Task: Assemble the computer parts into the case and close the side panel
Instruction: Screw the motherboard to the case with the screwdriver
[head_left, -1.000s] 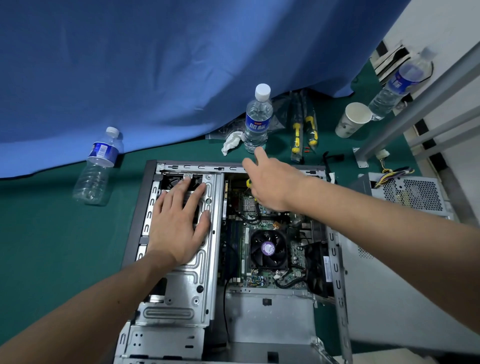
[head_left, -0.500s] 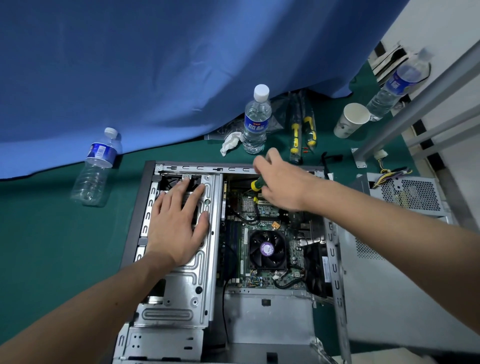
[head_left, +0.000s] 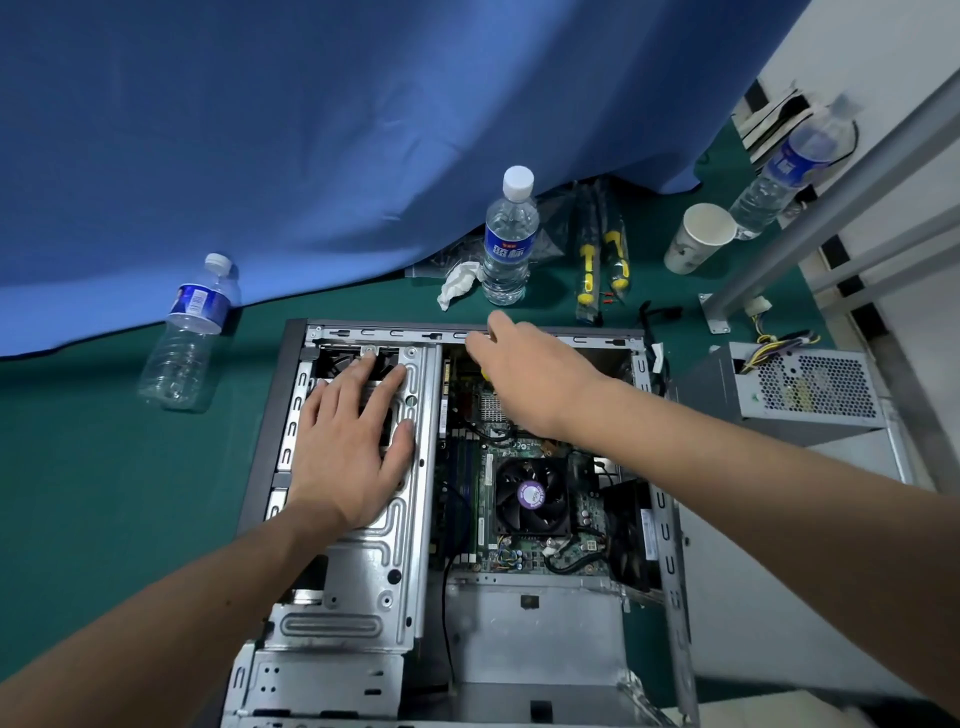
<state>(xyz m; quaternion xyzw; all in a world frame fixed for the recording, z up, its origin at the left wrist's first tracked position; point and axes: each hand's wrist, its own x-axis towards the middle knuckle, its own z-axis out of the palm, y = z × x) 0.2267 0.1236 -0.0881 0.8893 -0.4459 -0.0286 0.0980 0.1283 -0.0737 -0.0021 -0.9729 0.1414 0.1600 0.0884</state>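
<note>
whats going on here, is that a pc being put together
Yes. A person is working on an open computer case lying on a green table. The left hand presses flat on the metal drive cage. The right hand reaches over the motherboard near the case's far edge, holding a yellow-tipped tool, probably a screwdriver, mostly hidden. The power supply sits outside the case, so assembly is unfinished.

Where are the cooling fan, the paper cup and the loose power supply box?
CPU fan (head_left: 531, 494), head view: purple hub sticker.
Paper cup (head_left: 698, 240), head view: white side wall.
Power supply (head_left: 813, 385), head view: perforated grille.
</note>
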